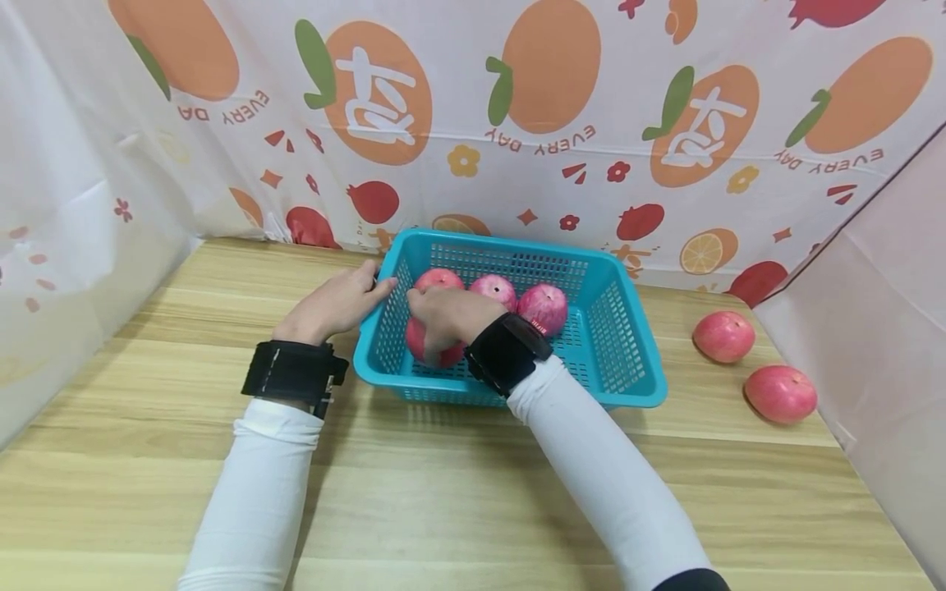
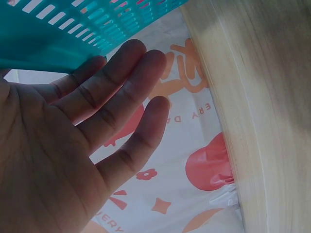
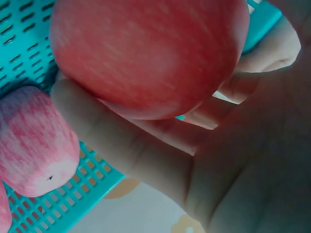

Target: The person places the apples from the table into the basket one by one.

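My right hand (image 1: 452,316) reaches into the left end of a teal plastic basket (image 1: 639,394) and grips a red apple (image 3: 150,53). In the right wrist view, the fingers (image 3: 124,133) lie along the underside of this apple. Beside it in the basket are a paler, streaked apple (image 1: 544,309), another streaked apple (image 1: 493,287) and a red apple (image 1: 439,278) near the left wall. My left hand (image 1: 336,300) holds the basket's left rim, thumb over the edge. Its other fingers (image 2: 116,107) extend along the outside, fairly straight and spread, in the left wrist view.
Two red apples, a rear apple (image 1: 724,336) and a front apple (image 1: 780,394), lie on the wooden table (image 1: 443,509) to the right of the basket. A fruit-printed sheet (image 1: 458,98) stands behind the basket, with pale sheets along both sides.
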Available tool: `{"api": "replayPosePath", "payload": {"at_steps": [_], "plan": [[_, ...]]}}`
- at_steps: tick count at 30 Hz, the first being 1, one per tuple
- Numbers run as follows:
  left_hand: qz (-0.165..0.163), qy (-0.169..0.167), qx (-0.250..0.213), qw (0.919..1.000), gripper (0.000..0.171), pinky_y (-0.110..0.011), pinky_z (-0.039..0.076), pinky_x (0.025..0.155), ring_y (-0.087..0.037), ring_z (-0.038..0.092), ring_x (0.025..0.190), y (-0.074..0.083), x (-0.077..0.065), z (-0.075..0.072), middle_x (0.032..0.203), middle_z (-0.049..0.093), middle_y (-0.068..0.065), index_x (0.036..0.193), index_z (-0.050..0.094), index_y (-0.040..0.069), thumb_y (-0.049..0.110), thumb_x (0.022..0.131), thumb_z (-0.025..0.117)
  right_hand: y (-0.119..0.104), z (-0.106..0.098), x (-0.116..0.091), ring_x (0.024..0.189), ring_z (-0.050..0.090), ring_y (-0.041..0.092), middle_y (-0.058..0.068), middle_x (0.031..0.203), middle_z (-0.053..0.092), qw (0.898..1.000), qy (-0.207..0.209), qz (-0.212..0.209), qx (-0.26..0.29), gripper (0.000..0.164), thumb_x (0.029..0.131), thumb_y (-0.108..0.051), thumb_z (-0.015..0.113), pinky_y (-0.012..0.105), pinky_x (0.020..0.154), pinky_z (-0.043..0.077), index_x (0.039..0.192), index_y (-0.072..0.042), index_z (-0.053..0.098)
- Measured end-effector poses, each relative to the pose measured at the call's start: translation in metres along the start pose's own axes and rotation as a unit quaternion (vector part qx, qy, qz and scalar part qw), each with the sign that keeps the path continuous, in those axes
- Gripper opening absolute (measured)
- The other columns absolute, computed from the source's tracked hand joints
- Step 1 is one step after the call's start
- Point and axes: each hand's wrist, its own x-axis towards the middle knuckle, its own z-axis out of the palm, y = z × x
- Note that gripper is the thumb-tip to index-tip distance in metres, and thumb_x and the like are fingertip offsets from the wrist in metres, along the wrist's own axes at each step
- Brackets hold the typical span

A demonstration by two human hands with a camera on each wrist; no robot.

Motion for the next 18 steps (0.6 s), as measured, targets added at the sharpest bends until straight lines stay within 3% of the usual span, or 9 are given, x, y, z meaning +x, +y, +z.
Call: {"api": "replayPosePath", "payload": {"at_steps": [9, 15, 18], "plan": [[-0.003, -0.001, 0.007, 1.0, 0.043, -0.044, 0.054, 0.071, -0.022, 0.06, 0.078, 0.001, 0.0, -0.001, 0.1, 0.058, -0.018, 0.121, 0.038, -0.001, 0.033, 0.095, 0.042, -0.001, 0.007, 0.007, 0.095, 0.044, 0.013, 0.005, 0.127, 0.041, 1.0, -0.023, 0.014, -0.002, 0.088, 0.074, -0.031, 0.072, 0.028, 0.067, 0.052, 0.141, -0.011, 0.019], [-0.002, -0.001, 0.007, 1.0, 0.041, -0.042, 0.054, 0.07, -0.02, 0.059, 0.075, 0.001, 0.001, -0.001, 0.096, 0.058, -0.016, 0.119, 0.039, -0.001, 0.033, 0.096, 0.041, -0.006, 0.007, 0.013, 0.096, 0.045, 0.013, 0.008, 0.127, 0.043, 1.0, 0.003, -0.01, -0.023, 0.078, 0.076, -0.026, 0.07, 0.029, 0.077, 0.05, 0.138, -0.008, 0.025], [-0.004, -0.002, 0.008, 1.0, 0.042, -0.042, 0.054, 0.07, -0.02, 0.059, 0.074, 0.001, 0.002, -0.002, 0.094, 0.058, -0.015, 0.12, 0.038, -0.001, 0.033, 0.096, 0.04, -0.007, 0.007, 0.014, 0.094, 0.045, 0.014, 0.008, 0.124, 0.044, 1.0, 0.001, -0.012, -0.026, 0.076, 0.075, -0.025, 0.072, 0.03, 0.076, 0.051, 0.136, -0.009, 0.028]]}}
